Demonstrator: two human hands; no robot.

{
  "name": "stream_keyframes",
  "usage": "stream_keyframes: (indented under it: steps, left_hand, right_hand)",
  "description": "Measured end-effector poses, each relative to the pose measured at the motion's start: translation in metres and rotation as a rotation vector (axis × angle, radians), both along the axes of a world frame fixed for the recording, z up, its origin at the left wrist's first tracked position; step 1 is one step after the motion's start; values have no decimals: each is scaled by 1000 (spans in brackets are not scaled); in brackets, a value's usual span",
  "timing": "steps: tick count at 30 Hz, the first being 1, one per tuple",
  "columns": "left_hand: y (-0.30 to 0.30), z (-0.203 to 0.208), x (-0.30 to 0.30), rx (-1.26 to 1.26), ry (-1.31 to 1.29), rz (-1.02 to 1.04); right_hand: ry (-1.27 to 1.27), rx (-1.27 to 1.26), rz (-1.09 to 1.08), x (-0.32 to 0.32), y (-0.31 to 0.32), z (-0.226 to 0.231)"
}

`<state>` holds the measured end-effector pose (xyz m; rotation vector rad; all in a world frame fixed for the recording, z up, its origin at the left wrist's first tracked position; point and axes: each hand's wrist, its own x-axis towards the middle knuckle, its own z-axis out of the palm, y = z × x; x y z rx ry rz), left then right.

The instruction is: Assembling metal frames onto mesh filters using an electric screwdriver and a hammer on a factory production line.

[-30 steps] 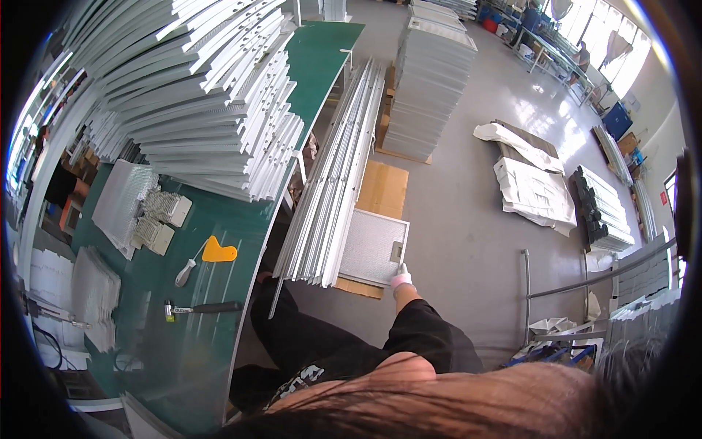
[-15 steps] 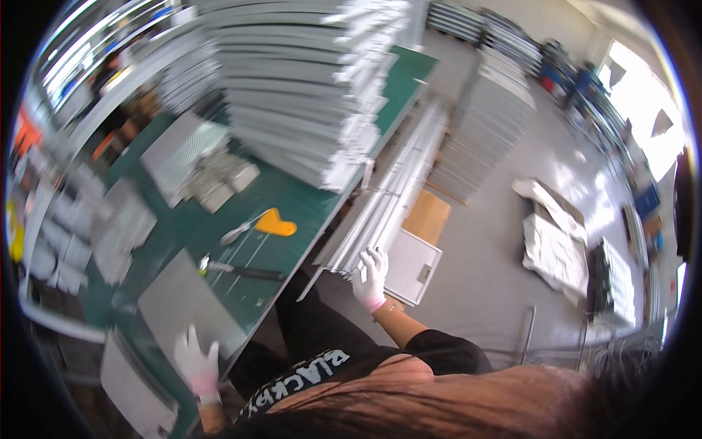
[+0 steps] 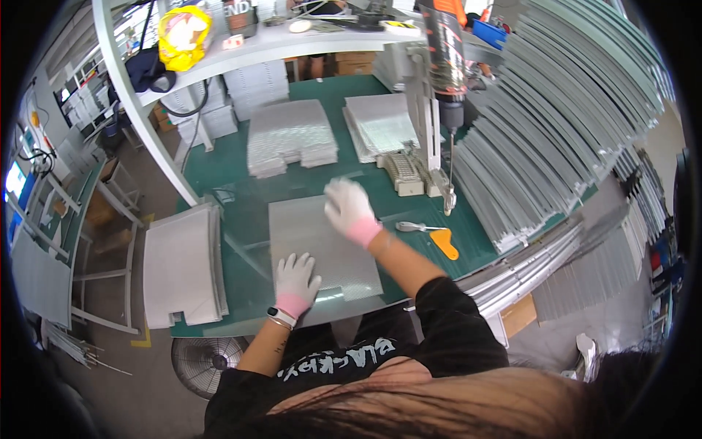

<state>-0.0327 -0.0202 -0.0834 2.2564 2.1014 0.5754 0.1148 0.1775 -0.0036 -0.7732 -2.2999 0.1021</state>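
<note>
A thin grey sheet with a fine dotted surface (image 3: 340, 271) lies on the green table in front of me. My left hand (image 3: 296, 280), in a white glove with a pink cuff, rests on the sheet's near left part with fingers spread. My right hand (image 3: 352, 212), gloved alike and slightly blurred, is over the sheet's far edge with fingers stretched out; it holds nothing that I can see. To its right lie a yellow scraper (image 3: 444, 244) and a small grey-handled tool (image 3: 414, 227). An electric screwdriver (image 3: 447, 80) hangs point down beyond them.
Stacked sheets (image 3: 183, 267) stand at the table's left edge. Farther back are a bubble-wrapped stack (image 3: 291, 135), another pile of sheets (image 3: 376, 121) and a block of small grey parts (image 3: 404, 172). Tall stacked panels (image 3: 556, 117) rise on the right. A shelf (image 3: 285, 50) spans the back.
My view has swung left to face the table. My right hand has come from beside the long white profiles to above the sheet; my left now rests on it.
</note>
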Motion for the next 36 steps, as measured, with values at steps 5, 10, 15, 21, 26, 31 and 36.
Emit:
stream_keyframes:
  steps: [5, 10, 15, 21, 26, 31, 36]
  left_hand:
    - [5, 1, -1, 19, -64, 59]
    - [7, 6, -5, 39, -141, 52]
    - [4, 9, -8, 1, -113, 49]
    - [3, 2, -11, 50, -186, 34]
    - [8, -14, -27, 14, -317, 49]
    - [1, -8, -80, 80, -1479, 195]
    - [-54, 71, -72, 97, -2140, -252]
  right_hand:
    - [36, -322, -529, -85, 147, 5]
    - [-221, -744, -534, -117, 189, 27]
    - [111, -355, -540, -133, 178, 58]
    - [1160, -652, 365, -130, 166, 111]
    - [1249, -830, 599, -66, 95, 120]
    - [1183, -970, 383, 26, -40, 57]
    - [880, -1015, 75, 69, -130, -20]
